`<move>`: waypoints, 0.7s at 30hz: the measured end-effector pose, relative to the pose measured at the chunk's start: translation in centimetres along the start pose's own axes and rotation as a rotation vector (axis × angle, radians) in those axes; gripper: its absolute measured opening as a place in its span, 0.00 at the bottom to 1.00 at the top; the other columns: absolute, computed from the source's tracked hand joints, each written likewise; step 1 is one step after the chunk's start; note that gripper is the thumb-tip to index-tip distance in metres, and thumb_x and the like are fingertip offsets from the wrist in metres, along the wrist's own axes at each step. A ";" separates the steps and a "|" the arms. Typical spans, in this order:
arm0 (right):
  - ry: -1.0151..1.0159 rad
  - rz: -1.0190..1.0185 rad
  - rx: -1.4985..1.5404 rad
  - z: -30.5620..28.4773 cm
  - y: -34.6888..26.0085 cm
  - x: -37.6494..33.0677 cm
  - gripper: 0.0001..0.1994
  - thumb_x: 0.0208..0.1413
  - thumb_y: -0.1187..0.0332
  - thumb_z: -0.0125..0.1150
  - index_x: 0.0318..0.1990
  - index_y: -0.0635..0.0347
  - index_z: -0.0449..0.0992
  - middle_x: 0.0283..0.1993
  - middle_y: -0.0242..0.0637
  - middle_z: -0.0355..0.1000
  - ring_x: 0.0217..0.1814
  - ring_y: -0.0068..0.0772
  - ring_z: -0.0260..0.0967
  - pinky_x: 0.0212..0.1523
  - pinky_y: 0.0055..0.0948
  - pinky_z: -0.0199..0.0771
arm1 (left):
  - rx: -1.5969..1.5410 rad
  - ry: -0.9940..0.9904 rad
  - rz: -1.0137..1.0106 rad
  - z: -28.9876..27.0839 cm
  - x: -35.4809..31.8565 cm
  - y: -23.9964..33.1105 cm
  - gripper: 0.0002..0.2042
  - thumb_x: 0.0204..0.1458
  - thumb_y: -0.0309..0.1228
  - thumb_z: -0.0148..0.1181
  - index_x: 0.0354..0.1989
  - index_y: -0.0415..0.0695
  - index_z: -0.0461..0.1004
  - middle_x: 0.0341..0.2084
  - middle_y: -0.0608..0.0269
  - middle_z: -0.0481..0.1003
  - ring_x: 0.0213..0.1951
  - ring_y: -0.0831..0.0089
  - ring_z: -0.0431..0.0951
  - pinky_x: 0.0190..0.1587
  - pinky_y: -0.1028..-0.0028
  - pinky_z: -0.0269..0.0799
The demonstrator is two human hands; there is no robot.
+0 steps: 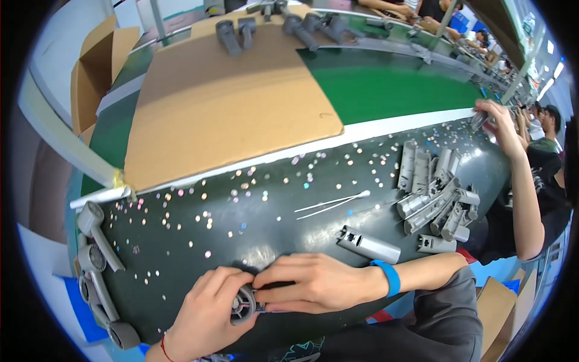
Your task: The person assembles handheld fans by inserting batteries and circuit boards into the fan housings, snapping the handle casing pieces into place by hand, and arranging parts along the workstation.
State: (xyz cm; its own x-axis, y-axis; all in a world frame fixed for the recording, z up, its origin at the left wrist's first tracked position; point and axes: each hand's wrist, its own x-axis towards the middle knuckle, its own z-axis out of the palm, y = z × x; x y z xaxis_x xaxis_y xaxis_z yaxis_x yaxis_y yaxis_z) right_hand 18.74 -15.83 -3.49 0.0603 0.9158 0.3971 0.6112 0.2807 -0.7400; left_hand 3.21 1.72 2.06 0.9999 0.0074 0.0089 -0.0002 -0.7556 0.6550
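My left hand grips the round grey head of a hair-dryer body at the near edge of the dark work mat. My right hand, with a blue wristband, lies across the top of the same part, fingertips pressed on it by the left hand's fingers. A single grey handle shell lies just behind my right wrist. A pair of white tweezers rests on the mat farther back.
A pile of grey handle shells sits at the right. Assembled grey dryers line the mat's left edge. A cardboard sheet covers the green conveyor, with more dryers at its far end. Another person's arm reaches in at right. Small shiny stickers dot the mat.
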 end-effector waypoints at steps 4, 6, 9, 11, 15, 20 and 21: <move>-0.023 -0.061 0.099 0.4 0.0 0.1 0.09 0.61 0.65 0.64 0.45 0.60 0.79 0.49 0.35 0.71 0.44 0.41 0.72 0.44 0.40 0.75 | -0.086 0.049 -0.059 -0.4 -1.0 1.2 0.24 0.40 0.20 0.69 0.49 0.39 0.72 0.43 0.50 0.74 0.46 0.48 0.77 0.48 0.61 0.74; -0.044 -0.104 -0.046 0.3 -0.5 0.2 0.08 0.61 0.64 0.63 0.42 0.59 0.78 0.45 0.36 0.70 0.42 0.41 0.71 0.42 0.40 0.75 | -0.073 0.041 -0.066 -0.5 -0.9 1.3 0.24 0.40 0.19 0.69 0.49 0.39 0.73 0.42 0.49 0.75 0.45 0.48 0.78 0.48 0.61 0.75; -0.060 -0.142 -0.131 0.3 -0.9 0.5 0.07 0.62 0.64 0.62 0.39 0.58 0.76 0.42 0.36 0.69 0.42 0.40 0.71 0.42 0.39 0.75 | -0.060 0.043 -0.044 -0.4 -0.6 1.3 0.23 0.40 0.20 0.68 0.49 0.39 0.73 0.42 0.50 0.75 0.45 0.48 0.78 0.48 0.61 0.75; -0.100 -0.098 -0.065 0.0 -0.6 0.5 0.08 0.62 0.65 0.63 0.42 0.58 0.77 0.45 0.36 0.71 0.45 0.39 0.72 0.43 0.39 0.75 | -0.043 0.053 -0.077 -0.3 -0.7 1.4 0.22 0.42 0.20 0.67 0.50 0.40 0.74 0.43 0.51 0.75 0.44 0.48 0.77 0.47 0.61 0.75; -0.127 0.030 -0.159 -4.4 -1.4 0.1 0.15 0.57 0.67 0.69 0.51 0.59 0.81 0.49 0.38 0.78 0.47 0.40 0.76 0.46 0.37 0.78 | -0.007 -0.045 -0.016 0.1 0.7 -0.3 0.25 0.36 0.23 0.74 0.48 0.41 0.75 0.44 0.56 0.75 0.44 0.54 0.78 0.47 0.62 0.76; -0.178 0.469 -0.708 -11.1 -5.1 -2.4 0.22 0.49 0.61 0.73 0.51 0.59 0.81 0.44 0.41 0.77 0.45 0.48 0.75 0.44 0.40 0.75 | -0.004 0.022 -0.010 0.1 -0.4 -1.2 0.25 0.34 0.22 0.74 0.46 0.42 0.76 0.43 0.55 0.76 0.44 0.54 0.78 0.47 0.62 0.77; -0.202 0.491 -0.648 -11.1 -4.1 -3.2 0.22 0.47 0.63 0.74 0.51 0.59 0.80 0.44 0.41 0.76 0.45 0.48 0.74 0.44 0.40 0.75 | -0.002 0.016 -0.016 0.1 0.3 -1.0 0.24 0.36 0.22 0.73 0.47 0.42 0.75 0.43 0.57 0.75 0.43 0.55 0.78 0.46 0.62 0.76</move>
State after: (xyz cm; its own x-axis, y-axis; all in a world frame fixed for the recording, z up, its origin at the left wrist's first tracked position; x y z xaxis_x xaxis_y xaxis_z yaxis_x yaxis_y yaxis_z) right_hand 24.74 -23.13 4.30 0.3332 0.9420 -0.0394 0.8888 -0.3277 -0.3203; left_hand 3.51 2.39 1.35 0.9995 0.0302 0.0103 0.0160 -0.7538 0.6569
